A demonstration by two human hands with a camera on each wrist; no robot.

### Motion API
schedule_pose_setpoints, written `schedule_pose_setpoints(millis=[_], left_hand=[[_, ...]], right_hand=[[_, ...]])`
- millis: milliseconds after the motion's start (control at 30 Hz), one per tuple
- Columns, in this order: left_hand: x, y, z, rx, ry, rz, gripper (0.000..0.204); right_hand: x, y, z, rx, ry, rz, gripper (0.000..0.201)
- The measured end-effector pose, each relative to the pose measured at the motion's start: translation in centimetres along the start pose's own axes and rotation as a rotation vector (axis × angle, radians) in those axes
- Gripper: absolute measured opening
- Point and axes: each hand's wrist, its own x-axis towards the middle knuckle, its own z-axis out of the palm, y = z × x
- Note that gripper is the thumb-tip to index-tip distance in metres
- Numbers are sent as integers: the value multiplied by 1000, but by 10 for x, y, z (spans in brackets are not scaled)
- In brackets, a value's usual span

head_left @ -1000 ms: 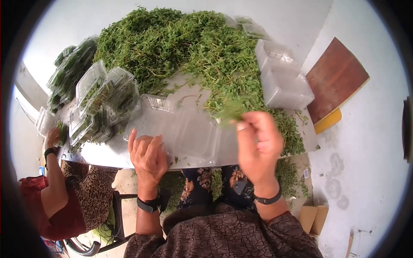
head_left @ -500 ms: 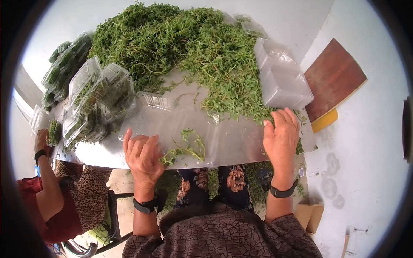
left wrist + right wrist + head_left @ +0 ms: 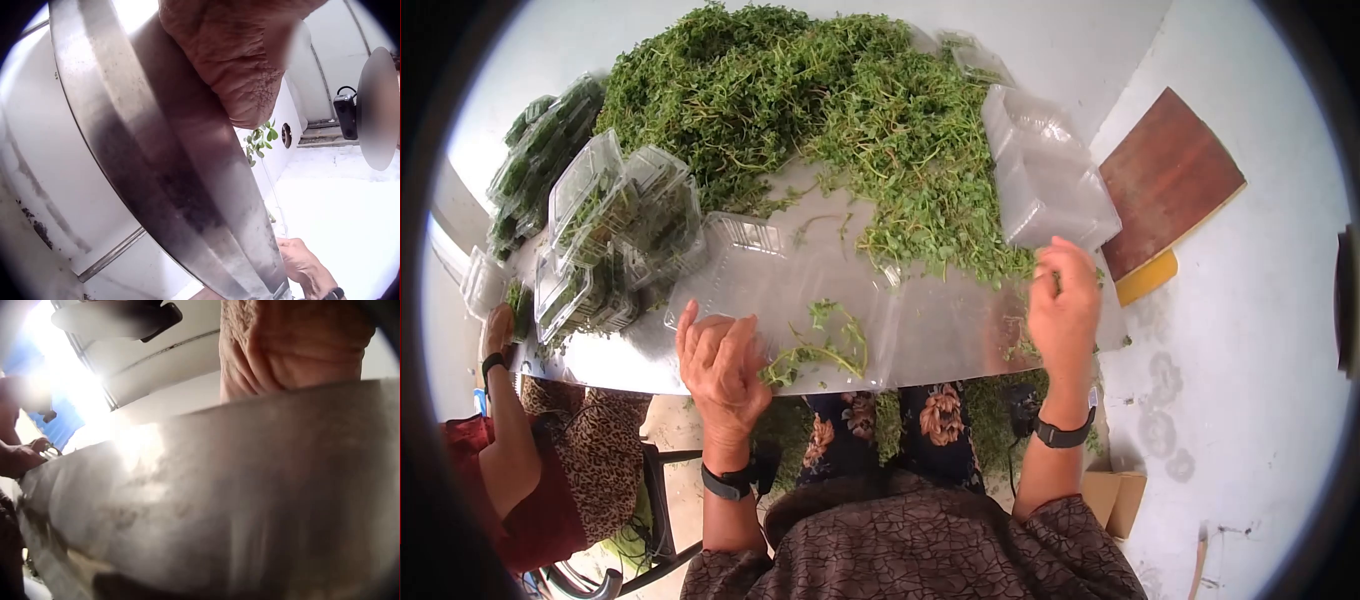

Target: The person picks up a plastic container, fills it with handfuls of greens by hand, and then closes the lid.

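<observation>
My left hand [image 3: 725, 375] rests at the table's front edge with its fingers loosely bent, beside the near left corner of an open clear plastic container [image 3: 745, 275]. A leafy green sprig [image 3: 862, 340] lies just right of that hand, over the clear plastic. My right hand [image 3: 1065, 305] is at the right end of the table, next to the edge of the big heap of greens [image 3: 930, 150]. Its fingers are bent toward the thumb, and I cannot tell whether they pinch anything. In both wrist views the metal table edge [image 3: 156, 125] covers much of the scene.
Filled clear boxes [image 3: 625, 215] are piled at left, with more stacked behind them. A stack of clear containers [image 3: 1055, 190] stands at back right. A brown board [image 3: 1170, 180] leans beyond the table. Another person's arm [image 3: 510, 430] reaches in at far left.
My right hand lets go of the sprig in front of me and moves right to the heap's edge, where its fingers bend further. My left hand stays by the container.
</observation>
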Motion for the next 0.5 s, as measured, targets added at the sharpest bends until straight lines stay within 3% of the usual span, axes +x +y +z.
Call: schedule_pose_setpoints(millis=[67, 100, 233, 300, 500], left_hand=[[-1, 0, 0, 7, -2, 2, 41], [-1, -1, 1, 18, 5, 2, 41], [-1, -1, 1, 7, 5, -6, 41], [-2, -2, 1, 15, 6, -10, 42], [-3, -4, 1, -3, -2, 1, 42]], right_hand=[[6, -3, -11, 169, 157, 206, 14], [8, -2, -15, 204, 154, 263, 7], [8, -1, -15, 110, 41, 259, 8], [7, 0, -3, -36, -19, 26, 9], [12, -9, 2, -250, -207, -49, 10]])
